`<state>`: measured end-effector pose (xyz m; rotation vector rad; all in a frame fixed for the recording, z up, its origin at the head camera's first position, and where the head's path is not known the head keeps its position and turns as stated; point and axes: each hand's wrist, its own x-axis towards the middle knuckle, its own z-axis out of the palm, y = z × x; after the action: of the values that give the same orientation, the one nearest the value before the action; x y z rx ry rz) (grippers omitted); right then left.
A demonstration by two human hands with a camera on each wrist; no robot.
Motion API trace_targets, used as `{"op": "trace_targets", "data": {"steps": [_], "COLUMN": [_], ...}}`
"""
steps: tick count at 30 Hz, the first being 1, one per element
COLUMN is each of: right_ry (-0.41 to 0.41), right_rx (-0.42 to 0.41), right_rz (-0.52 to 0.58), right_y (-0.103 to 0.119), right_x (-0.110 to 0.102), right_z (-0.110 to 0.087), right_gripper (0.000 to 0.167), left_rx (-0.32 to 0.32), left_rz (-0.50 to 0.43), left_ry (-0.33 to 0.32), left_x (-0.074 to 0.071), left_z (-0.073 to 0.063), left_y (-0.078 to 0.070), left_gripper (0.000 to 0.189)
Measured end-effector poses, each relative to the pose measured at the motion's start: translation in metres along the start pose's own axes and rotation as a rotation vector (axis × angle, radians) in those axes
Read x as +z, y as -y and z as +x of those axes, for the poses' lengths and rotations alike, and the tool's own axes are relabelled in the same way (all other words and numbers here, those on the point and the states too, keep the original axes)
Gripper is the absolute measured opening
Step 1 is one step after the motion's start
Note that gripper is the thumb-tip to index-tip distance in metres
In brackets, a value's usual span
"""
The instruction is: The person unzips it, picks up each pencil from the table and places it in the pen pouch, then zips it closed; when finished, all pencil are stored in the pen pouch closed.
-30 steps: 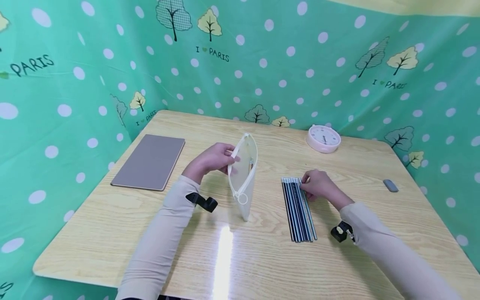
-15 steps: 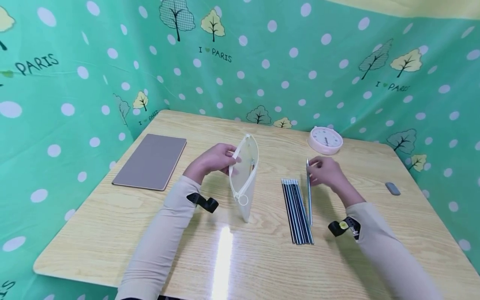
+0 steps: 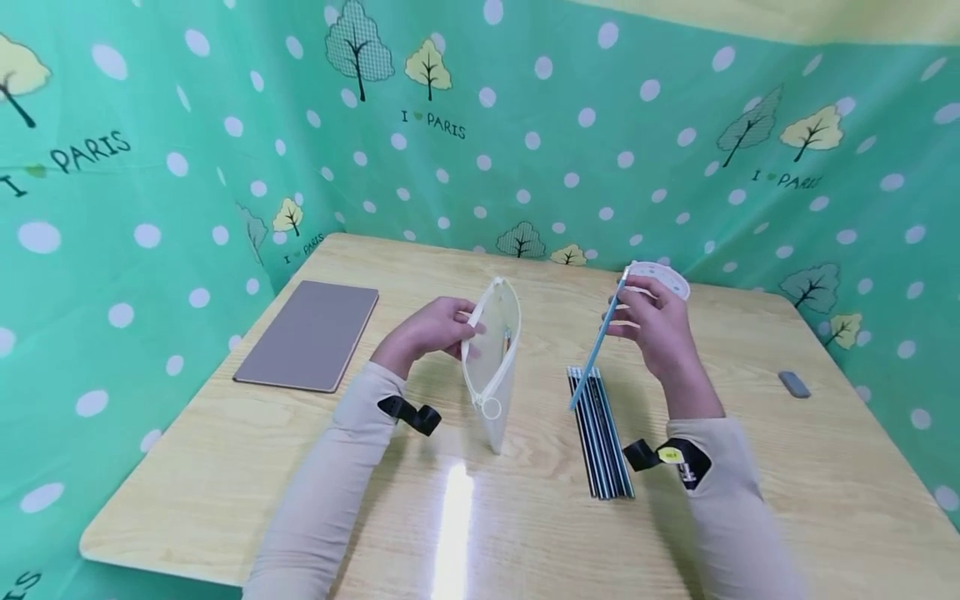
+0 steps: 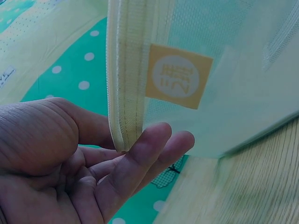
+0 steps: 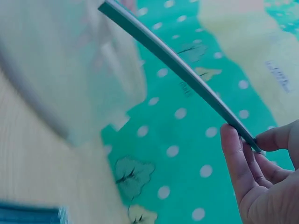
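My left hand (image 3: 435, 332) pinches the zip edge of a cream mesh zip pouch (image 3: 495, 392), which stands upright with its mouth open. One pencil end (image 3: 506, 340) shows inside it. In the left wrist view the pouch carries an orange square label (image 4: 180, 76), thumb and fingers on either side of the zip. My right hand (image 3: 656, 325) holds a blue pencil (image 3: 600, 339) near its eraser end, tilted, its other end pointing down left over a row of dark striped pencils (image 3: 600, 442). In the right wrist view the pencil (image 5: 177, 65) slants up toward the blurred pouch.
A grey-brown notebook (image 3: 309, 335) lies at the left of the wooden table (image 3: 187, 475). Behind my right hand a pink round clock (image 3: 671, 277) is partly hidden. A grey eraser (image 3: 793, 384) lies at the right. Polka-dot green cloth (image 3: 420, 183) hangs behind the table.
My right hand has taken one pencil from the right side of the row and raised it, swinging its lower end left. The left hand still holds the pouch in place.
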<state>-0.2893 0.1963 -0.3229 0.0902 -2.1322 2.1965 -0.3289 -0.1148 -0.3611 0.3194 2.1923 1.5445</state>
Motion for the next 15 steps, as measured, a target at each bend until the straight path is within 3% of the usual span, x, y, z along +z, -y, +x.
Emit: {"op": "trace_targets", "data": {"steps": [5, 15], "right_ry": [-0.041, -0.111], "right_rx": [-0.036, -0.115], "right_rz": [0.148, 0.255], "right_y": [0.005, 0.012], "right_x": [0.006, 0.019], "right_z": [-0.006, -0.009], "right_gripper": [0.007, 0.009], "left_rx": [0.002, 0.015], "left_rz": [-0.008, -0.004], "left_ry": [0.016, -0.002], "left_x": [0.005, 0.003], "left_z": [-0.002, -0.007], "left_y": [0.002, -0.004], "left_gripper": [0.049, 0.050]}}
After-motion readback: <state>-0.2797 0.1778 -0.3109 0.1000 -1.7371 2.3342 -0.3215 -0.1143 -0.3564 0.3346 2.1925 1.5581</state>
